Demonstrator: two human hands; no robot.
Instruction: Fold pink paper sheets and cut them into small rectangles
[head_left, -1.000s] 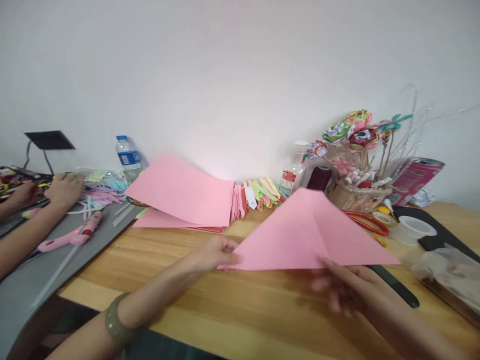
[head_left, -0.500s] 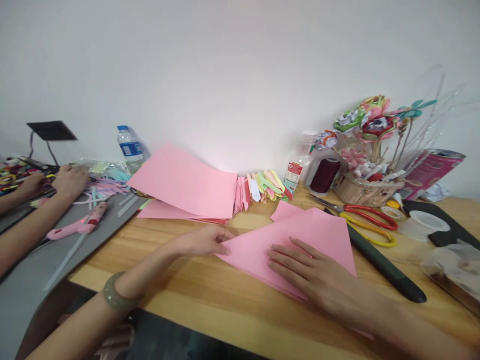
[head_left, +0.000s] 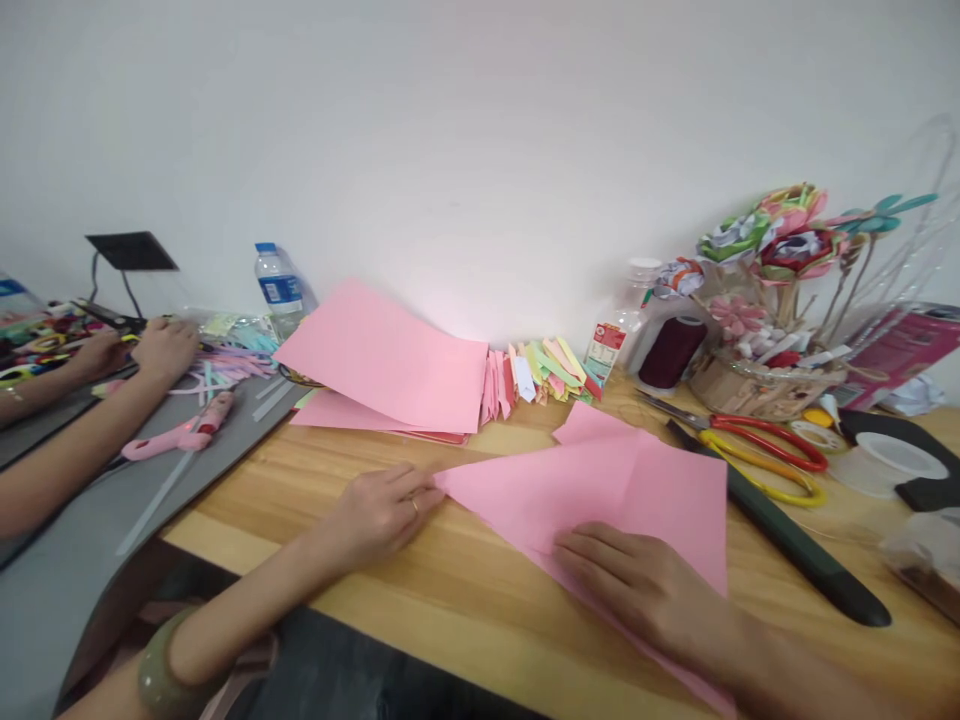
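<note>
Although the pink sheet [head_left: 600, 493] lies folded, creasing appears unfinished: right hand [head_left: 645, 582], fingers extended, gripping nothing; left hand [head_left: 384, 508], fingers curled, grip unclear.

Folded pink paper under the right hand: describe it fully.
The folded pink paper looks plain and thin, with layered edges and a faint crease. It lies on the wooden table, its pointed left corner at the fingertips of the left hand. The right hand rests along its near edge, hiding part. A pink flap juts out past its far edge.
</note>
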